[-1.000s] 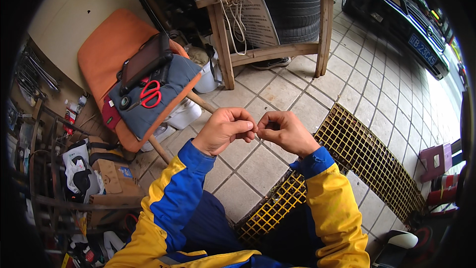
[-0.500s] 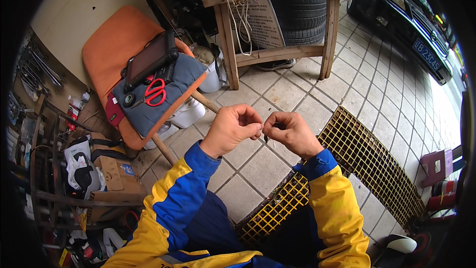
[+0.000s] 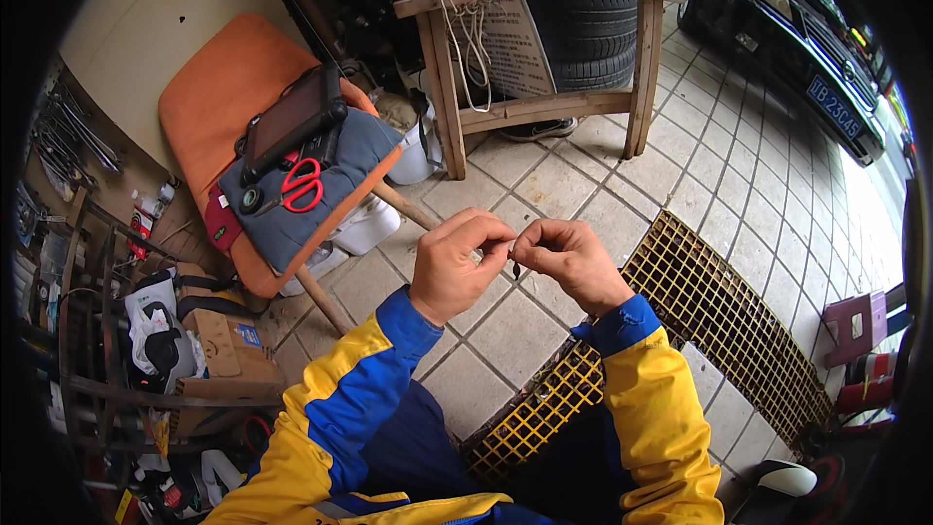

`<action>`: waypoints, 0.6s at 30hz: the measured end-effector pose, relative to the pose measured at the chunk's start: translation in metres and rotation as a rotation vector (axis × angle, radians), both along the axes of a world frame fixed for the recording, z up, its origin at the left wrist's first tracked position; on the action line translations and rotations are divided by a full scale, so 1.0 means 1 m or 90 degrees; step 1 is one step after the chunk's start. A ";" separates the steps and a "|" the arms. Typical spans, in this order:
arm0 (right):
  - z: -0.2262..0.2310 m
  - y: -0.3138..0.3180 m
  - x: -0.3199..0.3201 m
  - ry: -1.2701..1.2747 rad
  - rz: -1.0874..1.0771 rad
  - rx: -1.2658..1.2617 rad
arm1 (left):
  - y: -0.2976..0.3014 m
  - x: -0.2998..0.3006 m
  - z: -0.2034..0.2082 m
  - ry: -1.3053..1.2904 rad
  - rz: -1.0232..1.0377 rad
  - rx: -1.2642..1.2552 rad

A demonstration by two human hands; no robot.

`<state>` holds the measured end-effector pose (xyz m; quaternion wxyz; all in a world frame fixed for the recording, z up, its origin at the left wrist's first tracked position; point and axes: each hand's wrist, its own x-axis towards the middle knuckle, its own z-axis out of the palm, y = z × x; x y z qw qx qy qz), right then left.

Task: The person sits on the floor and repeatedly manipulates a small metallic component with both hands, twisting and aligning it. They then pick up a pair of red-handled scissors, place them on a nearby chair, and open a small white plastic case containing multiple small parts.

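Here: dark bit (image 3: pixel 516 270) hangs between the hands, just under the fingertips | long axis near upright | right hand (image 3: pixel 575 262) nearer, grip seemingly pinching its top | left hand (image 3: pixel 455 265) grip pressed together, contents hidden

Pale square floor tiles (image 3: pixel 556 183) border a yellow square-mesh grating (image 3: pixel 731 303). An orange upholstered chair with wooden legs (image 3: pixel 225 78) stands near a smooth cream wall (image 3: pixel 136 39); bright daylight (image 3: pixel 880 219) whitens the tiles at right.
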<state>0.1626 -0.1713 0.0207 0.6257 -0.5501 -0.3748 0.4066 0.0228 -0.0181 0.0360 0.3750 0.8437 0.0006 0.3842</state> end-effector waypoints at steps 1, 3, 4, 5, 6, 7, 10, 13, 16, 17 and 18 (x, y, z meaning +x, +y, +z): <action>-0.001 0.000 0.000 0.015 0.011 0.014 | -0.001 0.000 0.000 -0.013 0.005 0.017; -0.002 0.001 0.000 0.039 0.028 0.033 | -0.003 0.000 0.001 -0.036 0.012 0.039; -0.002 0.001 -0.001 0.093 0.039 0.043 | -0.004 0.000 0.002 -0.046 0.014 0.044; -0.002 0.001 -0.002 0.142 0.046 0.046 | -0.005 0.000 0.002 -0.055 0.016 0.049; -0.002 0.001 -0.002 0.192 0.056 0.056 | -0.005 0.000 0.003 -0.060 0.015 0.045; -0.002 0.001 -0.003 0.207 0.055 0.051 | -0.005 0.000 0.003 -0.064 0.014 0.041; 0.000 0.001 -0.004 0.245 0.050 0.044 | -0.008 -0.003 0.004 -0.047 0.000 -0.014; 0.001 0.001 -0.004 0.256 0.036 0.018 | -0.009 -0.004 0.004 -0.039 -0.015 -0.041; 0.001 0.002 -0.004 0.254 0.040 0.013 | -0.008 -0.003 0.003 -0.050 -0.016 -0.022; 0.001 0.002 -0.004 0.247 0.039 0.014 | -0.007 -0.003 0.003 -0.055 -0.014 -0.015; 0.001 0.002 -0.005 0.242 0.037 0.014 | -0.007 -0.003 0.002 -0.055 -0.017 -0.009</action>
